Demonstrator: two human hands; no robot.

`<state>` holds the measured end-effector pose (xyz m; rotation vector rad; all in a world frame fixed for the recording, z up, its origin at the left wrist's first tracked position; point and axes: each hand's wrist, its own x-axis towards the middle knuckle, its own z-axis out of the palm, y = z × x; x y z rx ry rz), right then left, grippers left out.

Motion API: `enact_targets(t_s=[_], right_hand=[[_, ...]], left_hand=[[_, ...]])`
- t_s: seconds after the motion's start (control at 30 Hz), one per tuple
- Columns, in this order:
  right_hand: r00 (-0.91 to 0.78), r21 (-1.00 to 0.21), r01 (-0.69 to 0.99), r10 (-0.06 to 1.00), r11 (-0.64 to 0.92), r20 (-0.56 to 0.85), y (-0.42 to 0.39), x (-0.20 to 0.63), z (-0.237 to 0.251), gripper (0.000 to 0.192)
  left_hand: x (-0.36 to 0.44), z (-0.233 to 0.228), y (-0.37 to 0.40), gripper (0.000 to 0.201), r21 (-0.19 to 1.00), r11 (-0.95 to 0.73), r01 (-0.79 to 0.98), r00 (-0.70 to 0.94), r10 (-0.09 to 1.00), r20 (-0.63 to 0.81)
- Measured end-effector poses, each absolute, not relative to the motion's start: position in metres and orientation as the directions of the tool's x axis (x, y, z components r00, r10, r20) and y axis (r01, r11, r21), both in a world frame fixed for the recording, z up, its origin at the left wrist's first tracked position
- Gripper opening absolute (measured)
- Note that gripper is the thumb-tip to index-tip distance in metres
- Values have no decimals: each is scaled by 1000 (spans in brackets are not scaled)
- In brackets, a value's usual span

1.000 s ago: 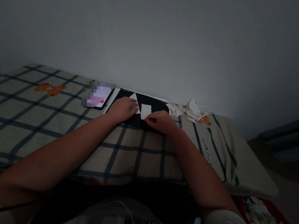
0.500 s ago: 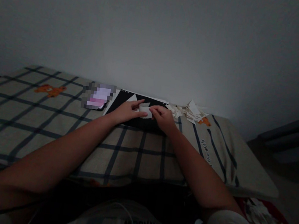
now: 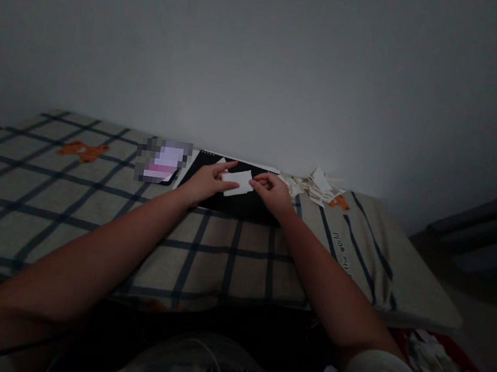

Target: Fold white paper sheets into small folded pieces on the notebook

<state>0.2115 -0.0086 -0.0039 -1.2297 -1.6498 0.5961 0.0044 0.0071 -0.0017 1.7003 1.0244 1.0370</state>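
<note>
While both hands pinch the small white paper rectangle, left hand and right hand hold it above the black spiral-bound pad. In this dim light, we judge uneven pulling could tear or skew it.

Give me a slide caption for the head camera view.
Both hands, left hand and right hand, hold a small white paper over a black board on a checked cloth.

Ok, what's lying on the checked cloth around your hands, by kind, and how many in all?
White paper slip, held by left hand and right hand: 1
Black flat board: 1
Blurred phone-like screen: 1
Heap of white paper scraps: 1
Total: 4
</note>
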Motion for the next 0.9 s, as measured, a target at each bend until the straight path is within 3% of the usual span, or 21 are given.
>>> enact_targets(t_s=[0.27,0.6,0.9], right_hand=[[-210,-811,440,922,387,326,-11,213,-2,26],[-241,-830,407,922,381,305,-11,214,-3,27],[-272,-828,423,924,367,270,-12,215,-3,33]], left_hand=[[5,7,0,75,896,-299,328,301,932,201],[2,6,3,70,819,-338,463,297,930,216],[4,9,-1,68,832,-336,441,315,926,207]])
